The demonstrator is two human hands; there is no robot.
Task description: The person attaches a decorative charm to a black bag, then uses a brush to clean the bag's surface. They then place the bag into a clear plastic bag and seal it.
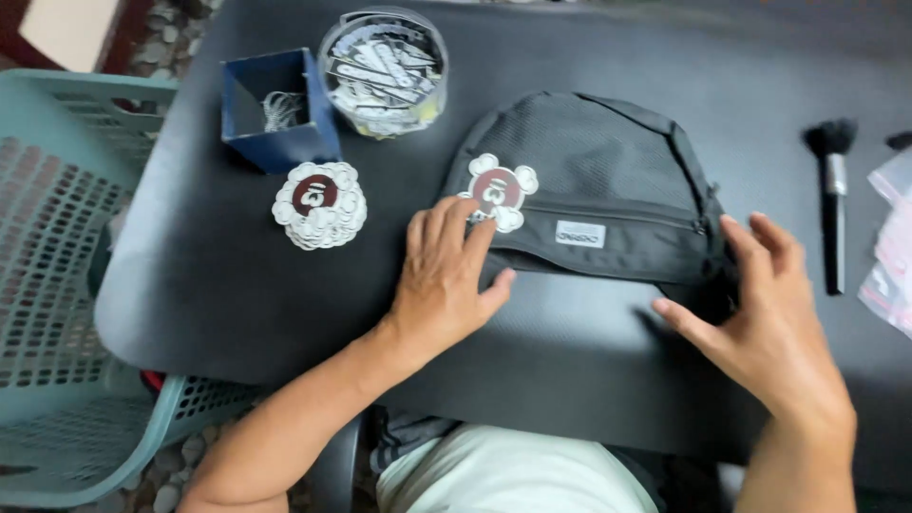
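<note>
Nearest me, my left hand [446, 275] lies flat and open, palm down, on the near-left edge of the small black mesh-fabric backpack [608, 180], its fingertips [456, 211] touching the round white-and-dark-red cloud-edged paper tag [498, 192] that sits on the bag's left front. My right hand [774, 323] is open too, fingers spread and gripping nothing, at the backpack's near-right corner (whether the fingertips actually press the fabric, I cannot tell). The backpack itself lies flat on the dark grey padded table mat [560, 351], its zip pocket facing up. Left of the backpack rests a stack of matching cloud-edged tags [320, 204]. Beyond that stack, further from me, stand a dark blue open cardboard box [275, 109] and, just beside it, a clear round plastic tub of printed labels [384, 71]. Right of the backpack lies a black-bristled brush with a silver ferrule [833, 199]. Far left of the backpack, off the mat, is a pale green perforated plastic basket [66, 275].
</note>
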